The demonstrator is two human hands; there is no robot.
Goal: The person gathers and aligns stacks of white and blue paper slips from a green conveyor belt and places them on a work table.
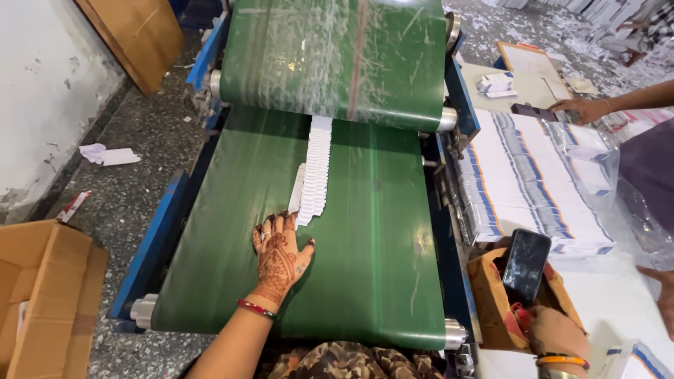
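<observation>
My left hand (279, 254), patterned with henna and with a red bangle at the wrist, lies flat on the green conveyor belt (372, 267). Its fingertips touch the near end of a row of overlapping white paper pieces (316, 172) that runs out from under the upper green belt (337, 56). My right hand (554, 333) is at the lower right, gripping a black phone (525, 265) held upright over a brown paper bag (491, 295).
Stacks of white printed sheets under clear plastic (526, 182) lie on a table to the right. Another person's hand (586, 109) rests by a dark object there. An open cardboard box (42, 295) stands on the floor at left.
</observation>
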